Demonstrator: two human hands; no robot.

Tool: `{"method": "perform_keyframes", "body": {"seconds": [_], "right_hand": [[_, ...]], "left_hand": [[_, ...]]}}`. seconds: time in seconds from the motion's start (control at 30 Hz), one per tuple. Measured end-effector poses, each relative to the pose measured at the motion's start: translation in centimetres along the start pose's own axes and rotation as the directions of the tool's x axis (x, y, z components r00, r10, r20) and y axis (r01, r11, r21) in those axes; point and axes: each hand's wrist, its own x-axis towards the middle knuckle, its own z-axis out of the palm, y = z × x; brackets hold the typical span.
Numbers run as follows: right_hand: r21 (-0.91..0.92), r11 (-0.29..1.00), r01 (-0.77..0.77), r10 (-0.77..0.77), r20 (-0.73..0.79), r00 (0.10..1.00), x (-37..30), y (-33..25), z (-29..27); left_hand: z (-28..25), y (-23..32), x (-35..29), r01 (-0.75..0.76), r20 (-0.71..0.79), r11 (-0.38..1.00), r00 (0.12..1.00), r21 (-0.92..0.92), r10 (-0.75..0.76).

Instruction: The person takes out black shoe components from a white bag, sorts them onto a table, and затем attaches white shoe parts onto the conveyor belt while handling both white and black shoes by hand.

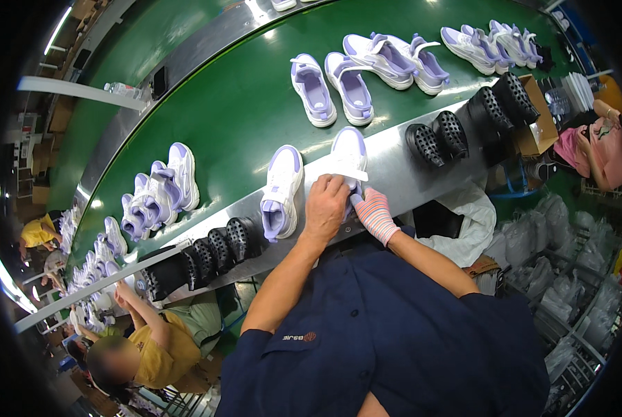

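Note:
A white and lavender sneaker lies in front of me, toe pointing away, on the metal edge of the bench. Its white strap stands across the opening. My bare left hand is closed at the left side of the opening, fingers curled by the strap. My right hand, in a striped knit glove, grips the collar on the right side near the heel. The fingertips of both hands are partly hidden. Just left of my left hand rests a matching sneaker, toe also away.
Sneaker pairs stand on the green belt, including an open sneaker ahead. Black studded shoe forms line the metal ledge on both sides. A cardboard box stands right. A co-worker in yellow works at left.

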Motion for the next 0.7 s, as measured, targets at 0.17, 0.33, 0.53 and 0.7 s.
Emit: {"method": "perform_keyframes", "body": {"seconds": [0.17,0.33,0.53,0.7], "right_hand": [[-0.043,0.995,0.087,-0.087,0.007,0.996,0.4,0.6,0.3],[0.028,0.997,0.076,-0.078,0.079,0.994,0.1,0.9,-0.8],[0.134,0.988,0.083,-0.097,0.1,0.99,0.0,2.0,0.5],[0.339,0.937,0.091,-0.169,0.209,0.963,0.2,1.9,-1.2]], "left_hand": [[0.5,-0.2,-0.5,-0.095,0.116,0.995,0.989,0.025,0.091],[-2.2,2.9,-0.6,0.062,-0.021,0.998,0.998,-0.02,-0.062],[0.9,3.8,-2.6,0.524,0.085,0.843,0.84,0.124,-0.535],[2.8,4.0,-1.0,0.635,0.019,0.76,0.766,0.142,-0.643]]}}
